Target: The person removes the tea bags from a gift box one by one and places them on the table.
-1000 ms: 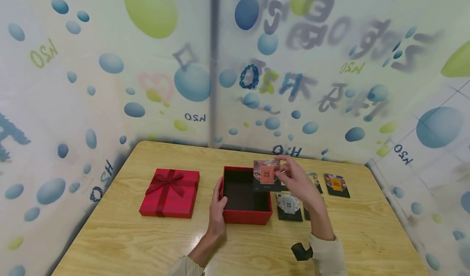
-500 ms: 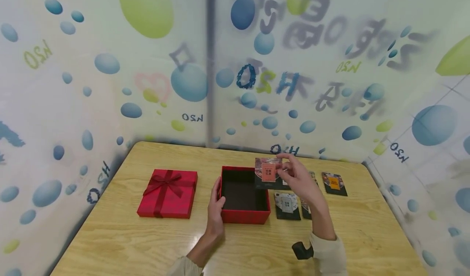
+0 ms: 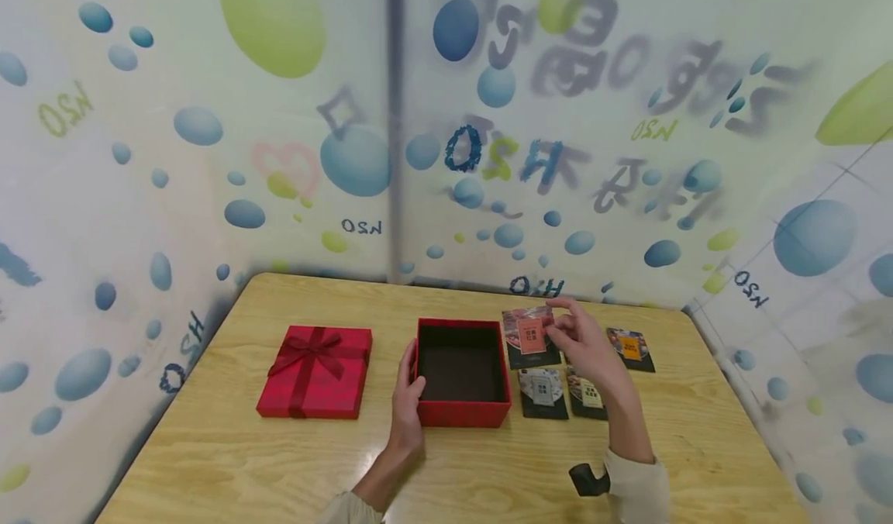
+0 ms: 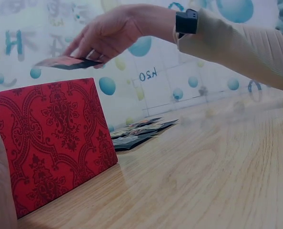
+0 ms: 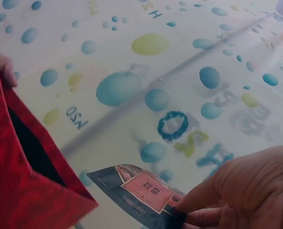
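In the head view, a red gift box (image 3: 464, 414) without its lid shows a dark, bare inside. My left hand (image 3: 407, 408) holds its left side, fingers along the wall and thumb at the front corner. Just past the box's right rim, my right hand (image 3: 582, 346) pinches a flat tea bag packet (image 3: 532, 338), black with a red label, by its right edge. In the left wrist view this packet (image 4: 67, 62) hangs level above the table, apart from the box. The right wrist view shows the thumb and fingers on the packet's (image 5: 144, 195) edge.
Right of the box lie a packet with a grey label (image 3: 543, 394), one with a yellow label (image 3: 588, 394) and one with an orange label (image 3: 631, 349). The red lid (image 3: 315, 372) with a ribbon bow lies at left. A patterned wall curtain (image 3: 446, 260) stands behind the wooden table (image 3: 488, 477).
My right hand has carried the red-label packet rightward, from over the box's right part to beyond its rim. The yellow-label packet is now better uncovered. My left hand stays on the box.
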`<action>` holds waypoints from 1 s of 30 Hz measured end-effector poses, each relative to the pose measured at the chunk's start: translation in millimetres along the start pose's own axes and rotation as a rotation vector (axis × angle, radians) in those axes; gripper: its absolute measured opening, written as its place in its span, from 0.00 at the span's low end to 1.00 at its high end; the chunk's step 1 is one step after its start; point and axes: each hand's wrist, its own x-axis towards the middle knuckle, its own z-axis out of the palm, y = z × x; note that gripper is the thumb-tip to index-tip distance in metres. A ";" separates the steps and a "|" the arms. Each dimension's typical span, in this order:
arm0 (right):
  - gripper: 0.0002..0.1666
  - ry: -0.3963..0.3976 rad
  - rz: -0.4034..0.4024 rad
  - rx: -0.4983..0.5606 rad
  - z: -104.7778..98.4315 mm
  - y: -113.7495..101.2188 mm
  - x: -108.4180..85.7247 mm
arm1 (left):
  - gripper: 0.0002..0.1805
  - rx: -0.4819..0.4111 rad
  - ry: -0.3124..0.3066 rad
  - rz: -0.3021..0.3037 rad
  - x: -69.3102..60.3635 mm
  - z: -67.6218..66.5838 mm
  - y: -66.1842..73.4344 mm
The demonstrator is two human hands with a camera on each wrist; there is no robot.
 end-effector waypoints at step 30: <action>0.27 0.240 0.218 -0.212 -98.4 67.7 -42.6 | 0.37 -0.044 0.010 -0.038 2.6 1.1 0.7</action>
